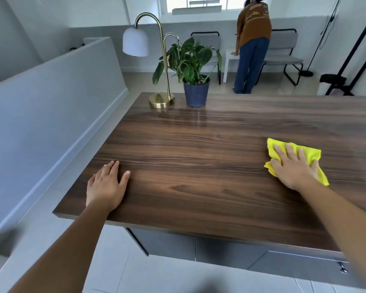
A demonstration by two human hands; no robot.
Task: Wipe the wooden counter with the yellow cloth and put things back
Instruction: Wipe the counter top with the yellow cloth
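While the left hand (107,186) lies flat and empty at 8 o'clock on the wooden counter (199,166), the right hand (294,168) presses open-palmed on the yellow cloth (292,150) at 3 o'clock; lamp (154,60) and potted plant (193,70) sit around 12.

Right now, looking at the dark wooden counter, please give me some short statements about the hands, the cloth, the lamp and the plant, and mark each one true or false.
1. The right hand presses flat on the crumpled yellow cloth. True.
2. The left hand holds a spray bottle. False: it lies empty and flat on the dark wooden counter.
3. The brass lamp with a white shade stands left of the leafy plant in a blue pot. True.
4. The plant lies tipped over. False: it stands upright.
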